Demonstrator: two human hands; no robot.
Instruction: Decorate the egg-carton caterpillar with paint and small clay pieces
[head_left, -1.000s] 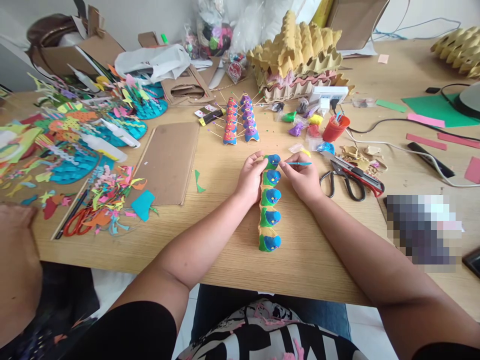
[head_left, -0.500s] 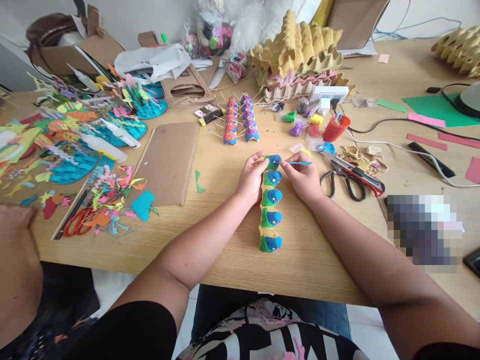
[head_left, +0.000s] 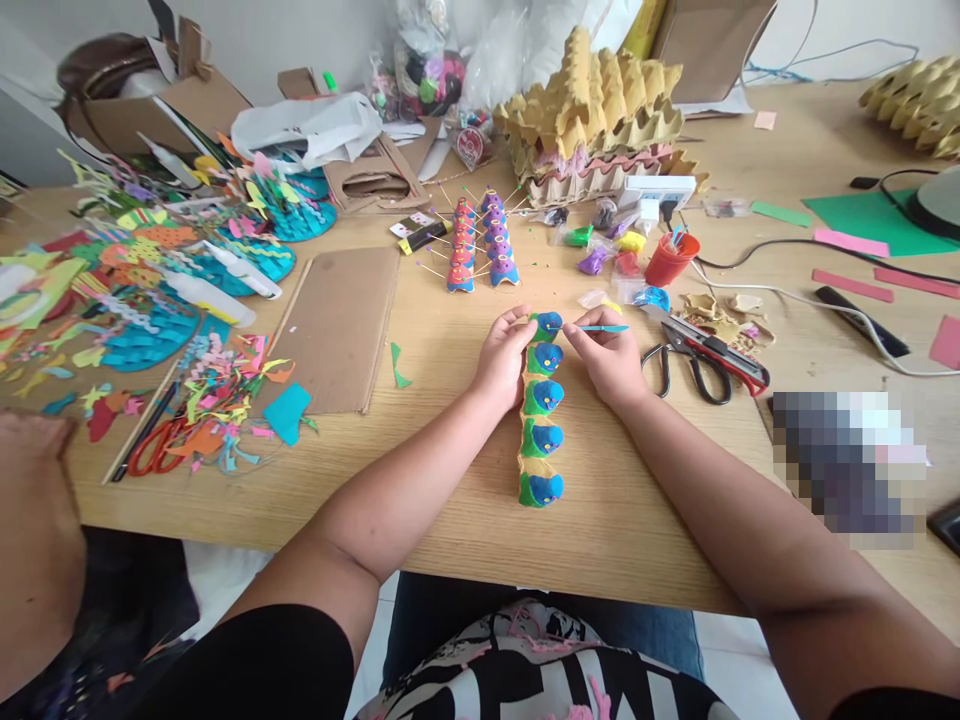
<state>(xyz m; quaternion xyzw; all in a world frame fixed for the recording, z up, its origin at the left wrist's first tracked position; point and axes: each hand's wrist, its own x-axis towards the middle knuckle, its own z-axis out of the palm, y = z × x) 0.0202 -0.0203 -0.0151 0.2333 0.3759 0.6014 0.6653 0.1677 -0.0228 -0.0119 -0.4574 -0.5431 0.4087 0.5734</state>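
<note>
A strip of egg carton (head_left: pixel 542 397), its several bumps covered in green and blue clay with small yellow dots, lies lengthwise on the table in front of me. Its far end is held by my left hand (head_left: pixel 507 350), fingers closed around the left side. My right hand (head_left: pixel 606 352) pinches a thin blue tool (head_left: pixel 604 328), whose tip points left at the farthest blue bump. Beyond the hands stand a red and blue strip (head_left: pixel 461 246) and a purple and blue strip (head_left: pixel 499 240), both with thin sticks poking out.
Scissors (head_left: pixel 697 370) and a red cutter (head_left: pixel 724 357) lie right of my right hand, near a red cup (head_left: pixel 672 259). Cardboard (head_left: pixel 337 330) and paper scraps (head_left: pixel 232 400) are on the left. Another person's arm (head_left: pixel 37 540) rests at the left edge.
The blue tool and my right hand have shifted very slightly right. My left hand keeps its hold on the strip.
</note>
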